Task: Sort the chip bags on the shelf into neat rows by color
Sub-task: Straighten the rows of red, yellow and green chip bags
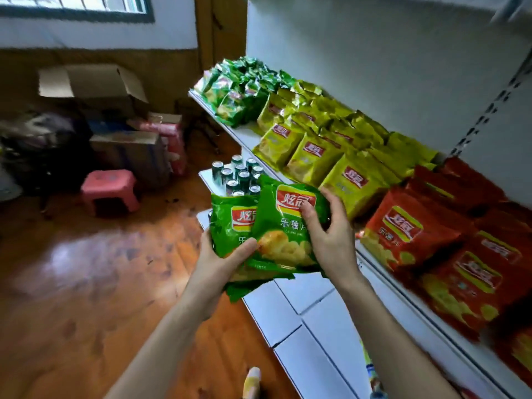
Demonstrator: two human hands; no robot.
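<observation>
Beside the shelf (pixel 244 135), a stack of green chip bags (pixel 283 226) is held by both hands: it is gripped from below by the left hand (pixel 223 262), thumb laid across the front, and its top bag is pinched at the right edge by the right hand (pixel 331 240). On the shelf, bags are ranged by color: a green row (pixel 239 95) at the far end, a yellow row (pixel 316 145) in the middle, a red row (pixel 437 237) nearest.

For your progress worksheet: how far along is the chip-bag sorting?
Done: yellow bags and red bags sit in rows on the shelf. In hand: left hand and right hand grip green bags. Left: placing them with the jumbled green pile at the far end.
</observation>
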